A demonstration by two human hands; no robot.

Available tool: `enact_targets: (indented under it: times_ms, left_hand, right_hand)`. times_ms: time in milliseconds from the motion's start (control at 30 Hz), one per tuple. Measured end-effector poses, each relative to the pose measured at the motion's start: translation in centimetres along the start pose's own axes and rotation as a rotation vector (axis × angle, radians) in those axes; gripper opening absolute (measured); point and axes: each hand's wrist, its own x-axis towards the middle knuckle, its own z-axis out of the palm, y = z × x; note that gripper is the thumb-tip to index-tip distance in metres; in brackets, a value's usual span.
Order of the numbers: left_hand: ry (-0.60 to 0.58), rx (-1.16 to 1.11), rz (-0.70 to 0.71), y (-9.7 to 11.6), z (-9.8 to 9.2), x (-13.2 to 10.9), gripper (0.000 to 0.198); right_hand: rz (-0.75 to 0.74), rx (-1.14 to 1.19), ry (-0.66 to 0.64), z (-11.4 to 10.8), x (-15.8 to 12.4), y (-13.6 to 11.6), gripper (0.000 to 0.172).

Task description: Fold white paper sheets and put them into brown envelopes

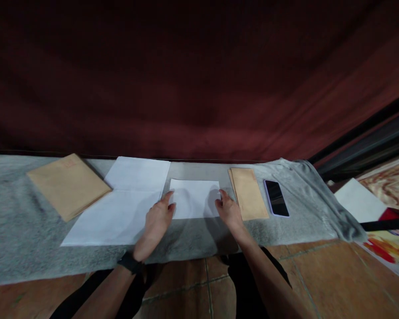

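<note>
A small white sheet [194, 199], apparently folded, lies crosswise between my hands on the grey cloth. My left hand [158, 217] is at its left edge, index finger and thumb on the paper and the other fingers curled underneath. At the opposite edge, my right hand [229, 210] holds the sheet in the same way, close to some narrow brown envelopes [251, 192]. Left of my left hand are larger white sheets [119, 217] with a crease across them.
A stack of brown envelopes [68, 186] overlaps the large sheets at the far left. A phone [277, 198] lies right of the narrow envelopes. The grey cloth [312, 208] meets a dark red curtain [193, 88] behind. Tiled floor [186, 288] shows below.
</note>
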Motion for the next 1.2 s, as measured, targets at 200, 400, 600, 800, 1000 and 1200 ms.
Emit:
enact_targets:
  times_ms: [200, 400, 600, 800, 1000, 1200]
  left_hand:
    - [0.296, 0.112, 0.203, 1.3, 1.0, -1.4, 0.042]
    - [0.315, 0.038, 0.575, 3.9, 6.2, -0.4, 0.061]
    - [0.238, 0.088, 0.538, 4.1, 8.1, 0.7, 0.064]
    - [0.254, 0.070, 0.425, 3.3, 6.5, 0.6, 0.060]
    - [0.331, 0.051, 0.342, 2.5, 6.2, 0.7, 0.065]
    - [0.331, 0.021, 0.257, 1.8, 5.8, 0.7, 0.065]
  right_hand:
    - [-0.235, 0.161, 0.253, 0.9, -0.1, -0.9, 0.044]
    - [-0.358, 0.337, 0.114, 4.0, -0.6, -5.2, 0.055]
    - [-0.379, 0.137, 0.053, 4.9, -1.0, -6.3, 0.057]
    - [-0.402, -0.014, 0.123, 5.2, -0.9, -4.7, 0.058]
    - [-0.382, -0.053, 0.227, 5.5, -0.5, -2.6, 0.063]
    - [-0.321, -0.067, 0.251, 5.1, -0.3, -0.9, 0.065]
